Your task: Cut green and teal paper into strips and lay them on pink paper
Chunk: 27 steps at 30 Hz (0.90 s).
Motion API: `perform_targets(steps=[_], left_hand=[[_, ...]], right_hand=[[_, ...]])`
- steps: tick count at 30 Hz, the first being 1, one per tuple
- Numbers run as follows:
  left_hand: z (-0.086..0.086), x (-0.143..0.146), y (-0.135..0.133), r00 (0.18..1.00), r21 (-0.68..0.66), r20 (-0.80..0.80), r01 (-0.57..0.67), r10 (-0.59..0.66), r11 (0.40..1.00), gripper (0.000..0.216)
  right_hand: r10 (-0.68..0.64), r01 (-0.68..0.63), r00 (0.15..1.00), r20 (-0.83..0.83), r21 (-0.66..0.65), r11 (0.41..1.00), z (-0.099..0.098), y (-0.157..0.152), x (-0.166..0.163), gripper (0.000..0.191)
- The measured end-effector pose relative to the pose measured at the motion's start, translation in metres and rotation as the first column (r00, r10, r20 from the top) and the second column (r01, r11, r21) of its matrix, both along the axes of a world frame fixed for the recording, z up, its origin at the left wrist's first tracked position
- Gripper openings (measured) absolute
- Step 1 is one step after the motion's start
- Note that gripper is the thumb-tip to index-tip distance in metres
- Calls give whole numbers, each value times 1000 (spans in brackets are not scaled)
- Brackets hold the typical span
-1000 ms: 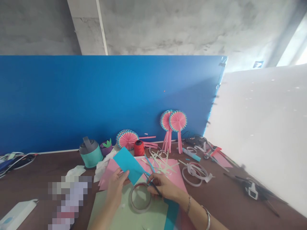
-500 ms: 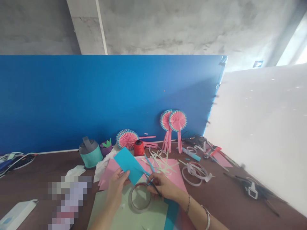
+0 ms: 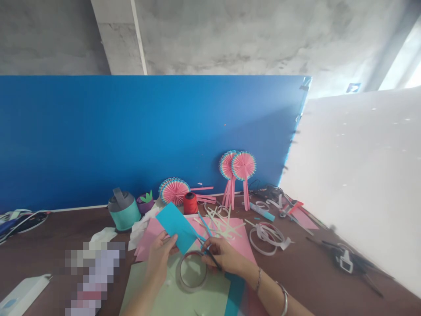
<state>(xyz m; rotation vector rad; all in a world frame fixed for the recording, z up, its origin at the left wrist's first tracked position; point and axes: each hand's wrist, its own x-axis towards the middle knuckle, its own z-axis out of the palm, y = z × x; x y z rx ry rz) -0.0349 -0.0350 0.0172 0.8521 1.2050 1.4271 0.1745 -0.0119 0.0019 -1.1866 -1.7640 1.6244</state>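
**Blue paper held at the scissors, lower centre of the frame**

My left hand (image 3: 160,256) pinches the lower edge of the blue paper (image 3: 175,224), a flat, matte rectangle tilted above the table. My right hand (image 3: 224,256) is closed around the dark handles of the scissors (image 3: 206,251), whose thin blades meet the paper's right edge. Just below both hands, a clear tape ring (image 3: 193,272) lies on a smooth pale green sheet (image 3: 164,300). Pink sheets (image 3: 237,241) lie just behind the hands. Further back, round pleated fans (image 3: 242,166) lean against the blue board (image 3: 98,131).
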Motion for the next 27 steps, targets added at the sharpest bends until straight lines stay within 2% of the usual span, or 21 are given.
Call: perform_targets(steps=[7,17,27], left_hand=[[3,1,-1,1000,-6,2,-3,3,1000,43],[0,0,-1,1000,13,12,-2,2,1000,40],[-1,-1,0,1000,0,31,3,-3,1000,38]], right_hand=[[-12,11,1000,5,60,998,3,-1,0,17],[-14,14,1000,-5,68,998,-3,1,0,19],[-37,34,999,20,103,994,3,-1,0,14]])
